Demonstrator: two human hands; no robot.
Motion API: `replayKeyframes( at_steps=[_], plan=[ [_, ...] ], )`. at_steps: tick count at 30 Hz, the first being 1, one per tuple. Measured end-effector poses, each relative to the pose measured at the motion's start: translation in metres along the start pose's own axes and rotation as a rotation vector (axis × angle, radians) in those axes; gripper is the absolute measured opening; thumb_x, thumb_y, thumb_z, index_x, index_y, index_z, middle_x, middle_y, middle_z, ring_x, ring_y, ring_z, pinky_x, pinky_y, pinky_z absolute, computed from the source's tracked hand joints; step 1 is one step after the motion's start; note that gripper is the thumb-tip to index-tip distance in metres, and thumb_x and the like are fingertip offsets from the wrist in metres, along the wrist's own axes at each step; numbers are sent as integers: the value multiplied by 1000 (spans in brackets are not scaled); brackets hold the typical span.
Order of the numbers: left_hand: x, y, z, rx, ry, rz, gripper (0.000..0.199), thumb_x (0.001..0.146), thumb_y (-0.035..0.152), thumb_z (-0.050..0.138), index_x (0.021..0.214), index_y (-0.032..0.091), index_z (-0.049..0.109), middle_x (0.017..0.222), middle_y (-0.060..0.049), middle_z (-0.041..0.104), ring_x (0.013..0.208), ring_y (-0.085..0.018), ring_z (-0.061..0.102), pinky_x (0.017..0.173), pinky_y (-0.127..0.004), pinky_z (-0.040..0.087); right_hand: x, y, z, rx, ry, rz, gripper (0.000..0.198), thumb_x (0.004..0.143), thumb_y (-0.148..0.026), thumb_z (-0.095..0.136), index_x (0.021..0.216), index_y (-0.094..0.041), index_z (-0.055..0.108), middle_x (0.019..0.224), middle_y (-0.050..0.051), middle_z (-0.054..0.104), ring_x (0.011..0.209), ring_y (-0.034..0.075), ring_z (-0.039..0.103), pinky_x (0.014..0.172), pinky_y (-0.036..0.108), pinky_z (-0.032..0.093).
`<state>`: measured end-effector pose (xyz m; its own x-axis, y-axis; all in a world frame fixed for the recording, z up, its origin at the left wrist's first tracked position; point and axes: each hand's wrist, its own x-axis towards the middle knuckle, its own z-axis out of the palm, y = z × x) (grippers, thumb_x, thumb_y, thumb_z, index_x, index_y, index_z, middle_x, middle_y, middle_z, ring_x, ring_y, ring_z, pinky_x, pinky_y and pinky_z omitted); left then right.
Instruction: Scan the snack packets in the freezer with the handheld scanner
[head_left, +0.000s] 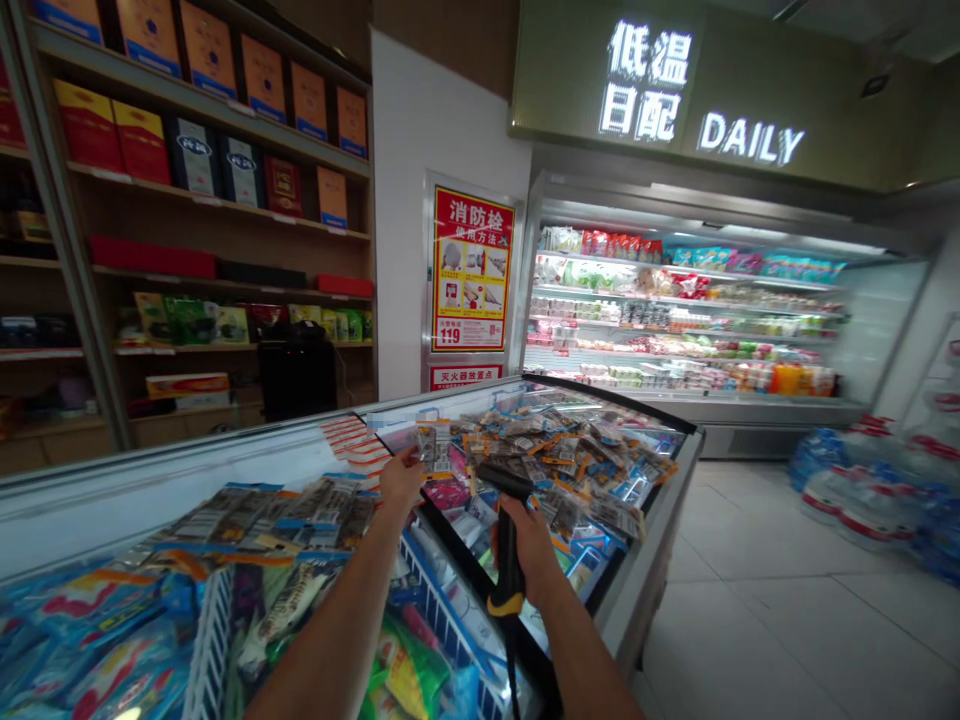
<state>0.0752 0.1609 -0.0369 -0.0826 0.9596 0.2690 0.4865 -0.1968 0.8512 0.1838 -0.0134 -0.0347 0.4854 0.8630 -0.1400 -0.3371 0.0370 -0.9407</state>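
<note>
My left hand (401, 480) pinches a small clear packet (434, 446) with orange edging by its left side, held up above the freezer. In my right hand (531, 545) is a black barcode scanner (508, 540) with a yellow band near the bottom of its grip, its cord hanging down. The scanner's head points left, toward the packet. Many similar packets (555, 440) lie heaped on the glass lid beyond both hands. More packets (247, 515) are spread to the left of my left arm.
The chest freezer (652, 580) holds blue ice-cream bags (112, 640) and a white wire divider (208, 640). Shelves with boxes (210, 180) stand at the left. A lit fridge (690, 330) is at the back, and bundled water bottles (862, 500) stand on the right floor.
</note>
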Motion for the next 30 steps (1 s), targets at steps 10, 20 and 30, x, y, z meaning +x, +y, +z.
replayKeyframes(
  at_steps=[10, 20, 30],
  plan=[
    [-27, -7, -72, 521, -35, 127, 42, 73, 15, 38, 112, 21, 54, 98, -9, 63, 92, -25, 56, 75, -35, 40, 2, -3, -16, 138, 58, -33, 28, 63, -44, 56, 68, -16, 49, 40, -5, 48, 31, 9, 43, 30, 21, 33],
    [-41, -7, -87, 775, 96, 166, 43, 72, 13, 35, 110, 17, 54, 104, -15, 57, 99, -30, 49, 79, -45, 34, 8, -7, -33, 201, 168, -62, 28, 63, -43, 58, 67, -17, 49, 41, -5, 49, 33, 9, 43, 31, 20, 34],
    [-47, 37, 37, 323, -300, 155, 37, 75, 32, 45, 105, 12, 54, 105, -15, 61, 98, -25, 55, 78, -33, 40, 5, -5, -33, 186, 197, -120, 29, 62, -44, 58, 69, -16, 51, 44, -4, 52, 35, 9, 46, 32, 21, 36]
  ],
)
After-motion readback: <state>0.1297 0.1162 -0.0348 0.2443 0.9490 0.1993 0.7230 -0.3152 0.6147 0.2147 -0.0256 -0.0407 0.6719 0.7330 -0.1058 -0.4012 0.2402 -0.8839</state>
